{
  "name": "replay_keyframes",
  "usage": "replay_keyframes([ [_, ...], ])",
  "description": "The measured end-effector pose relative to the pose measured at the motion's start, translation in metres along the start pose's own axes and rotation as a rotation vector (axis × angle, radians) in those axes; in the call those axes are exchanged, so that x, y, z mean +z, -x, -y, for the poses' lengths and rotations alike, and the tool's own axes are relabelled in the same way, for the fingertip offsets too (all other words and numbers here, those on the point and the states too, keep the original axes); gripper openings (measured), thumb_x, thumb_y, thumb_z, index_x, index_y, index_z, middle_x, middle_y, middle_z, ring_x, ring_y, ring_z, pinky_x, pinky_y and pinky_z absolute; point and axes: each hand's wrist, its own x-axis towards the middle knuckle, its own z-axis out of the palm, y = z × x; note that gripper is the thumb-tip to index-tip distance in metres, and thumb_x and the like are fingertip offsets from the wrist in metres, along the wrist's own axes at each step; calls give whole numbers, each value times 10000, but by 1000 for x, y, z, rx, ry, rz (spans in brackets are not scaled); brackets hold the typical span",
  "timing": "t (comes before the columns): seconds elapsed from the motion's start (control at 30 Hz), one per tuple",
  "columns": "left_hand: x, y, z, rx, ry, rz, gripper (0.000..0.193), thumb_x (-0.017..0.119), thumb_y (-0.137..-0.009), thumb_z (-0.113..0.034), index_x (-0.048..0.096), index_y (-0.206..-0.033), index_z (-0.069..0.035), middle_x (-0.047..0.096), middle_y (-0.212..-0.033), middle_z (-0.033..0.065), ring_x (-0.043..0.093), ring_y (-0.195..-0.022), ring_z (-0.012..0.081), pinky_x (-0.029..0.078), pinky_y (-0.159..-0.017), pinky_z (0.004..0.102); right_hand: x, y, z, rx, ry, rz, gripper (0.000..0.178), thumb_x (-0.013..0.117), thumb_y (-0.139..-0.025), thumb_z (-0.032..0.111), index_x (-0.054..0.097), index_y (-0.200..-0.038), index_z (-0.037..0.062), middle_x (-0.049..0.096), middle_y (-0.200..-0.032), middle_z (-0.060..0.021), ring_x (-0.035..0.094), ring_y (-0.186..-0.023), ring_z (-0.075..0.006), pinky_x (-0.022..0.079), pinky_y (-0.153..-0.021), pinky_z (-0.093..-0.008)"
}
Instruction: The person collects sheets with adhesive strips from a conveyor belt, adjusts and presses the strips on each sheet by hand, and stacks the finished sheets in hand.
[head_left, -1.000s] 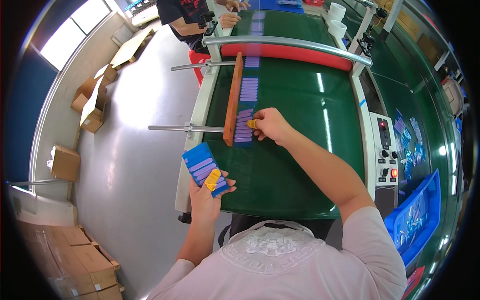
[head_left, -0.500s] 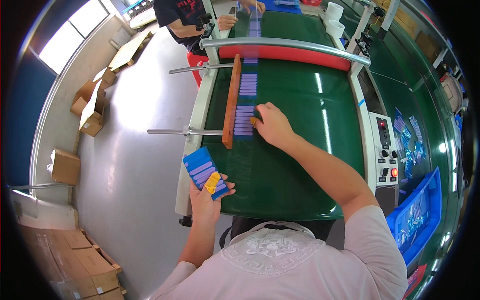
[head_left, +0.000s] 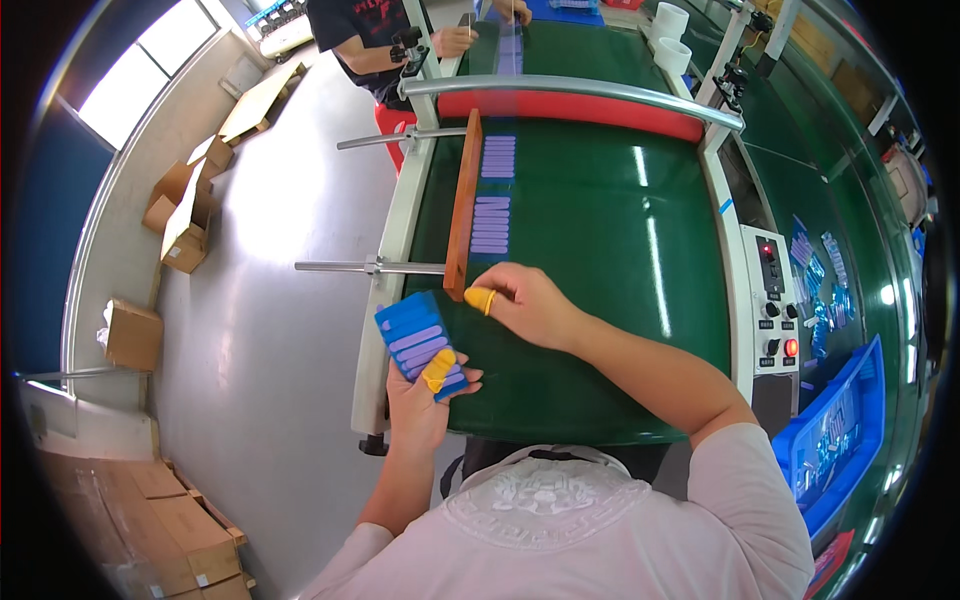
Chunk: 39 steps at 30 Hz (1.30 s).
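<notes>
My left hand (head_left: pixel 418 405) holds a blue card (head_left: pixel 404 315) bearing several purple strips (head_left: pixel 416 347). A yellow finger cover sits on its thumb, pressed over the card. My right hand (head_left: pixel 530 303), also with a yellow finger cover, hovers above the belt between that card and the wooden guide bar's near end. Its fingers are bent together; anything in them is too small or hidden to make out. Beyond it, two rows of purple strips, the nearer (head_left: pixel 490 225) and the farther (head_left: pixel 499 157), lie on the green belt (head_left: pixel 600 250) along the wooden guide bar (head_left: pixel 463 205).
A red roller (head_left: pixel 570 113) and a metal bar (head_left: pixel 580 90) span the belt. At the far end are a co-worker's hands (head_left: pixel 455 42). On the right stand a control box (head_left: pixel 770 300) and a blue bin (head_left: pixel 830 430). Cardboard boxes (head_left: pixel 160 510) sit at left.
My right hand has drawn back from the nearer strip row toward the card. The strip rows have shifted away toward the roller. My left hand has moved slightly right with the card.
</notes>
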Motion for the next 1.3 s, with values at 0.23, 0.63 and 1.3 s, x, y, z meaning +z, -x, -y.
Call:
replay_keyframes([
  [0.23, 22, -4, -1, -32, 89, 46, 293, 648, -872, -84, 480, -1109, -48, 649, -908, 132, 691, -749, 286, 595, -636, 393, -6, 11, 9, 81, -266, 89, 156, 605, -882, 100, 613, -995, -8, 629, -874, -36, 574, -780, -79, 474, -694, -241],
  [0.63, 29, -10, -4, -15, 87, 13, 365, 617, -908, -203, 434, -1184, -49, 633, -999, 132, 686, -782, 278, 595, -670, 409, -13, 16, 9, 286, -552, 89, 136, 629, -877, 149, 621, -905, 16, 618, -780, -31, 587, -670, -84, 495, -602, -229],
  [1.3, -3, 5, -1, 47, 90, 49, 256, 524, -959, -240, 462, -1140, -70, 634, -935, 144, 673, -754, 292, 570, -641, 429, -51, 0, -17, 386, -494, -151, 117, 605, -883, 114, 600, -897, -1, 607, -754, -49, 589, -622, -106, 498, -523, -230],
])
